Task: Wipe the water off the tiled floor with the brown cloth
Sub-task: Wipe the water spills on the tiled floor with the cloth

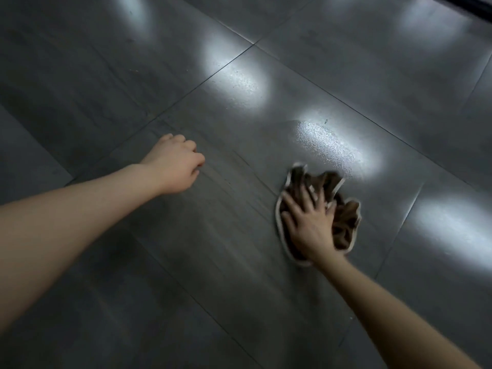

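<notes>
I see my right hand (pixel 310 225) pressed flat on the brown cloth (pixel 343 217), fingers spread wide over it — the cloth lies bunched on the dark tiled floor (pixel 226 249), its pale edging showing. Just beyond it, a wet patch (pixel 323 141) glistens under reflected light. My left hand (pixel 174 165) is curled into a loose fist, holding nothing — well apart from the cloth.

My brown cloth (pixel 343 222), edged in pale trim and blurred, lies bunched on the dark grey tiled floor (pixel 213 235), just below a glistening, speckled patch of water (pixel 327 145) under a light's reflection.
</notes>
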A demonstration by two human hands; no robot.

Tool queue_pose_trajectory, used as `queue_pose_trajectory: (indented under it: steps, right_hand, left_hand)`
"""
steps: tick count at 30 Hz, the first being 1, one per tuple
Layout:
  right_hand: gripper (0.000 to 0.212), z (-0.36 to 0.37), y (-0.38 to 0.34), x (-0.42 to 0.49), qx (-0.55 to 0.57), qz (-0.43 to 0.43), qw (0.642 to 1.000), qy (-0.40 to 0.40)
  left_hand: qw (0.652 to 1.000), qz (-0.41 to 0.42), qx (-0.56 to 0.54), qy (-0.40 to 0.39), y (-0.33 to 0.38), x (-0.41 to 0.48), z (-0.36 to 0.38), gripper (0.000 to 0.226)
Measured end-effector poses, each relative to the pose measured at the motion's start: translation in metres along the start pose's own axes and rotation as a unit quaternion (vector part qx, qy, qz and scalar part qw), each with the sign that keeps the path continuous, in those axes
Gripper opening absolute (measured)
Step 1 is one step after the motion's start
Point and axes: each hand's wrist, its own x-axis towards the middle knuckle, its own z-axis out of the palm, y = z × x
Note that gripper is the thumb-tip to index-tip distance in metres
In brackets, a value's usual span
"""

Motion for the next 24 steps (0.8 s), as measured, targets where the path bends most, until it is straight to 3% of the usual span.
queue_pose_trajectory:
  steps: [4, 7, 9, 12, 18, 21, 24]
  right_hand:
    - [0.043, 0.027, -0.071, -0.071, 0.004, -0.234, 0.972, -0.006]
    - [0.040, 0.028, -0.078, -0.043, -0.007, -0.371, 0.928, -0.024]
    - [0.044, 0.022, -0.060, -0.002, -0.010, -0.335, 0.942, -0.011]
    - [0.048, 0.007, -0.017, 0.045, 0.004, -0.143, 0.990, 0.013]
    - [0.050, 0.001, 0.017, 0.019, 0.026, 0.034, 0.999, -0.008]
    - [0.060, 0.010, -0.023, -0.029, 0.036, -0.008, 0.999, -0.014]
    - [0.056, 0.024, -0.087, -0.074, 0.034, -0.163, 0.986, -0.022]
  left_hand:
    - [1.000, -0.004, 0.011, -0.018, 0.012, -0.006, -0.007, 0.034]
    - [0.999, -0.003, 0.036, -0.025, 0.015, -0.019, -0.016, 0.034]
    - [0.998, -0.012, 0.050, -0.034, 0.008, -0.032, -0.023, 0.034]
    - [0.995, -0.041, 0.076, -0.046, -0.011, -0.052, -0.040, 0.034]
    - [0.985, -0.167, 0.021, -0.031, -0.043, -0.076, -0.063, 0.033]
    - [0.977, -0.209, -0.021, -0.049, -0.051, -0.088, -0.049, 0.033]
    - [0.974, -0.211, -0.048, -0.064, -0.060, -0.092, -0.032, 0.032]
